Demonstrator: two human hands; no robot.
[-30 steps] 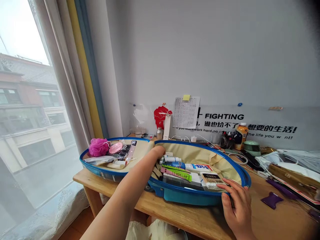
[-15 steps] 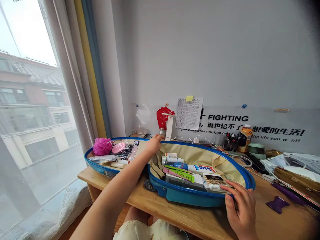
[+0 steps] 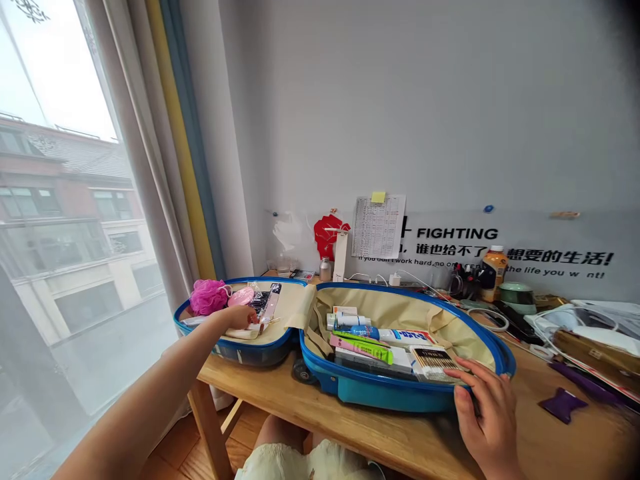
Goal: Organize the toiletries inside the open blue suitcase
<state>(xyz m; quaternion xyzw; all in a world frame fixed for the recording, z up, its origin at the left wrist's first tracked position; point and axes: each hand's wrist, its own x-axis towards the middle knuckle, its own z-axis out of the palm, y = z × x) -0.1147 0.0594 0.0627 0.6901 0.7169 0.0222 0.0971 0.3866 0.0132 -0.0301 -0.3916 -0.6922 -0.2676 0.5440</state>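
Note:
A blue suitcase (image 3: pixel 390 393) lies opened out with beige lining. My left hand (image 3: pixel 243 319) reaches into its left half, over pale items beside a long pinkish packet (image 3: pixel 270 305); its fingertips are partly hidden. A pink bath puff (image 3: pixel 208 297) and a pink oval item (image 3: pixel 241 297) lie just beyond that hand. My right hand (image 3: pixel 487 403) rests on the front rim of the right half, fingers stretched inward. Near those fingertips is a pack of cotton swabs (image 3: pixel 434 361). Toothpaste (image 3: pixel 413 337), a blue tube (image 3: pixel 357 331) and a green-and-pink packet (image 3: pixel 367 348) lie there too.
The suitcase stands on a wooden table (image 3: pixel 370 433), its wheel (image 3: pixel 301 372) at the front. To the right are an orange drink bottle (image 3: pixel 493 272), white cables, a brown case (image 3: pixel 590 353) and a purple item (image 3: pixel 563 405). A small bottle (image 3: pixel 325 269) stands behind.
My left hand has moved from the suitcase's back middle edge leftward and down into the left half. That half has shifted slightly. My right hand stays on the rim.

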